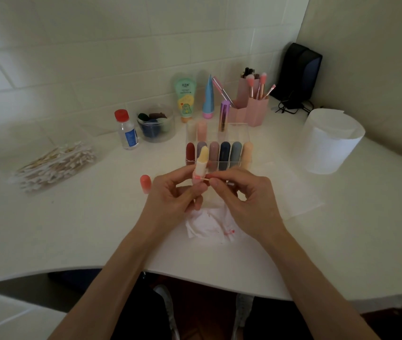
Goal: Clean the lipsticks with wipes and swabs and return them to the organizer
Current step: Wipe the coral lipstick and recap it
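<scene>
Head view: left hand [170, 192] grips lipstick [201, 165]; right hand [241, 192] pinches swab [207, 178].

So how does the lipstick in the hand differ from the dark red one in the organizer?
The held lipstick is uncapped, its pale yellow stick bare; the dark red lipstick is capped. The held lipstick is gripped by the left hand, with a swab at its collar; the dark red lipstick stands leftmost in the front row of the organizer. Both stand roughly upright.

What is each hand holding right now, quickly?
Left hand: grips the uncapped pale yellow lipstick tube.
Right hand: pinches a thin pink-tipped cotton swab, tip at that lipstick.
</scene>
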Motion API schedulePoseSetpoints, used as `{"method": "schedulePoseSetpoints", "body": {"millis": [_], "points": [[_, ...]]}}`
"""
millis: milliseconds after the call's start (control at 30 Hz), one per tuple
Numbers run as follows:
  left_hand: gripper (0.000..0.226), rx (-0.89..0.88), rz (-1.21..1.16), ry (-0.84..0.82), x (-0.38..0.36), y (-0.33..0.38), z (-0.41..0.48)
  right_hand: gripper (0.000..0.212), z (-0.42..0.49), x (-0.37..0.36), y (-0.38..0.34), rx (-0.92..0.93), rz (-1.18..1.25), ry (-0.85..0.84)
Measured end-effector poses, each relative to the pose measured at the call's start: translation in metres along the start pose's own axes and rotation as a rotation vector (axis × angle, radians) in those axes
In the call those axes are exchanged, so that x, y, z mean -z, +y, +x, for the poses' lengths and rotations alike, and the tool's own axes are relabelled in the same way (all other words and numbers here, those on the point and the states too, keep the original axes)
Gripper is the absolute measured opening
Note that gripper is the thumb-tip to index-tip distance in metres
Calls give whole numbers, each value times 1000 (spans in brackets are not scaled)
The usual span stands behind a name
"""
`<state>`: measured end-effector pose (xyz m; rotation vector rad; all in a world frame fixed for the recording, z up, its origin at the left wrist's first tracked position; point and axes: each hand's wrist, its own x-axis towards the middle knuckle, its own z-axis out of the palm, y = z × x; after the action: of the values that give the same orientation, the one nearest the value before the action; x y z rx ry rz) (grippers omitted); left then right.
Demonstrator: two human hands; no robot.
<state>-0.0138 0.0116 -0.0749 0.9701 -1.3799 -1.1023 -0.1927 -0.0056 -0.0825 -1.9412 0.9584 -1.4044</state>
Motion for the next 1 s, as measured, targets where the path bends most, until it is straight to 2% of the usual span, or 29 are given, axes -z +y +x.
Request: {"method": "schedulePoseSetpoints", "body": {"millis": [100, 267, 433, 567, 700, 800, 933, 1000], "points": [[40, 16, -25, 33, 2, 0, 2, 17, 1, -2, -1, 4, -2, 6], [26, 19, -3, 47, 1, 1, 2, 17, 0, -1, -3, 3, 1, 17], [19, -42, 122, -3, 1, 2, 2, 18, 0, 1, -2, 7, -23, 29], [23, -68, 188, -15, 0, 1, 0, 19, 0, 1, -2, 12, -27, 36], [30, -50, 72, 6, -2, 2, -1, 20, -1, -1, -2, 17, -20, 8], [23, -59, 77, 30, -1, 3, -1, 19, -1, -2, -2, 16, -17, 4], [37, -7, 80, 50, 1, 3, -1, 17, -1, -2, -3, 7, 1, 29], [36, 8, 65, 50, 1, 4, -1, 17, -1, -2, -4, -5, 5, 28]]}}
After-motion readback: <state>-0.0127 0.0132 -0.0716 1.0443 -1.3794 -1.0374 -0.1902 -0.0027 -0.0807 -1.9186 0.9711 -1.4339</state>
